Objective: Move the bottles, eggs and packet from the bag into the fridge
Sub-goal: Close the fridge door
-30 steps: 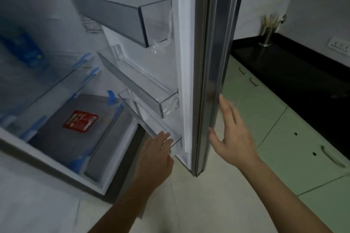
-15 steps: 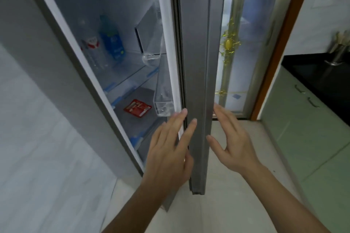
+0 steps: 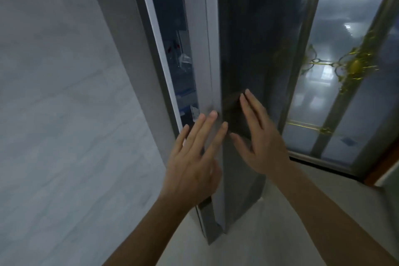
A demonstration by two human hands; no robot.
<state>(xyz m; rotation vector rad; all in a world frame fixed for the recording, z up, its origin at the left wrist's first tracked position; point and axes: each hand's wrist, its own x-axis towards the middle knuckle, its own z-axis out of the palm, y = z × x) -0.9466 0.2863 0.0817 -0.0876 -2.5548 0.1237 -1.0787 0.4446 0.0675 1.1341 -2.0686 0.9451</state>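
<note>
The grey fridge door stands almost shut, with only a narrow slit of the fridge's inside showing at its left. Through that slit I make out blurred clear bottles and blue shelf edges; the eggs and the packet are hidden. My left hand lies flat with straight fingers on the door's pale inner edge. My right hand presses flat on the door's dark outer face. Neither hand holds anything. The bag is out of view.
A pale marbled wall fills the left side. At the right stands a glass door with gold ornament and a metal frame. Light floor tiles lie below the fridge door.
The fridge door has swung further to the left, so the gap has shrunk from wide open to a slit. Both hands moved up and left with the door.
</note>
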